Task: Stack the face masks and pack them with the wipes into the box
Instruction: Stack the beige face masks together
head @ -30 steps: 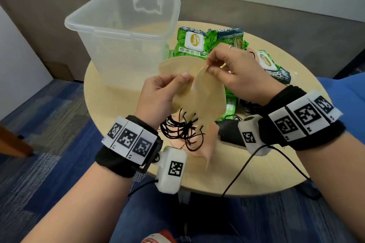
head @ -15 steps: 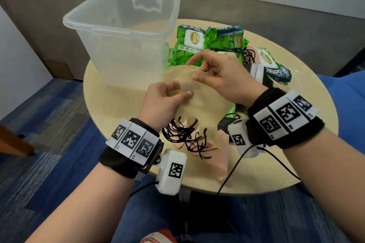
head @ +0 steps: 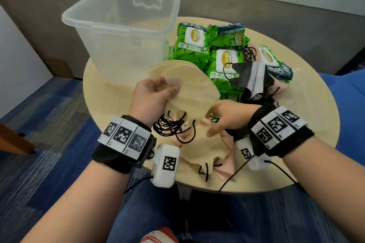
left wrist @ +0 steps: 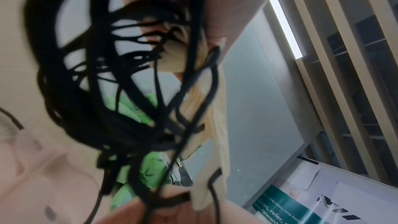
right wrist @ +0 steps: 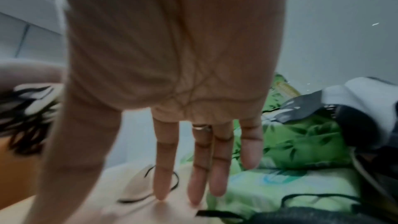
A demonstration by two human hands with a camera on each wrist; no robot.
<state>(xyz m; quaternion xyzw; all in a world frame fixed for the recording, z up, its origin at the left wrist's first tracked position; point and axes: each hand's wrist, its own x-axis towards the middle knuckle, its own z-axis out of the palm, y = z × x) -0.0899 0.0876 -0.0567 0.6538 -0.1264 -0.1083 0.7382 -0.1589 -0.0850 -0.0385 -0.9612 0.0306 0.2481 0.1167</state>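
Observation:
My left hand point(head: 158, 92) grips a stack of beige face masks point(head: 197, 92) above the table, thumb on top. Their black ear loops point(head: 169, 126) hang down in a tangle, which fills the left wrist view as blurred ear loops point(left wrist: 120, 91). My right hand point(head: 217, 122) is low beside the stack. Its straight fingers point(right wrist: 200, 168) touch a pale pink mask point(right wrist: 150, 210) lying on the table. More loose beige and pink masks point(head: 213, 160) lie near the front edge. The clear plastic box point(head: 122, 25) stands at the back left.
Several green wipes packs point(head: 191, 45) lie right of the box on the round table point(head: 308, 128). A black mask point(head: 250, 77) and another pink one lie on and beside the packs. Camera cables trail off the front edge.
My right hand has let go of the top of the held masks and dropped to the loose masks on the table. The left hand still holds the stack.

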